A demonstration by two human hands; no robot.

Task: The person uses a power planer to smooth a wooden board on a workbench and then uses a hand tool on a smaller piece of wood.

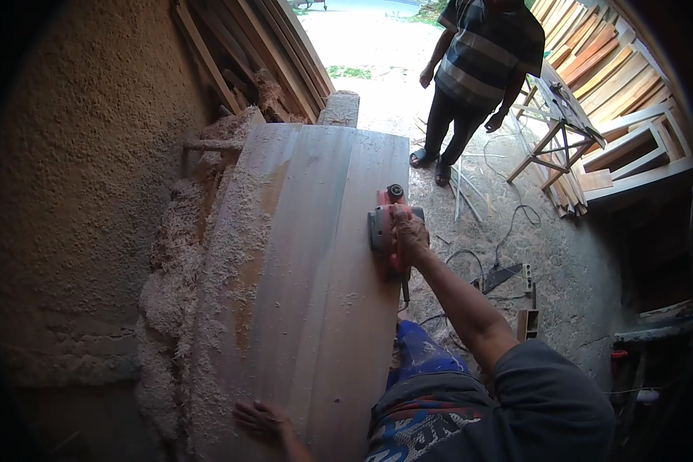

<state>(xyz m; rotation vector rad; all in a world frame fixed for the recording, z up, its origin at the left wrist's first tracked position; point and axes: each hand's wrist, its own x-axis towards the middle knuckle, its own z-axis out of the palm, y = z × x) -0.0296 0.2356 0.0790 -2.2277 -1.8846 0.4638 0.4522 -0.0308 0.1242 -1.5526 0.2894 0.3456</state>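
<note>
A wide, pale wooden panel (308,254) of joined boards lies before me, running away toward the bright doorway. My right hand (410,233) is wrapped round the handle of a red and black electric planer (389,231), which rests on the panel's right edge, past its middle. A dark cable hangs from the planer's near end. At the near left, my left hand (263,421) lies flat on the panel with its fingers spread, holding nothing. Curly wood shavings (235,254) cover the panel's left side.
Shavings (162,308) heap between panel and rough wall (77,192). Timber planks (262,54) lean at the far left. Another person (477,69) stands beyond the panel's far right corner. A small work stand (562,115), stacked boards (608,69) and cables (497,246) occupy the right side.
</note>
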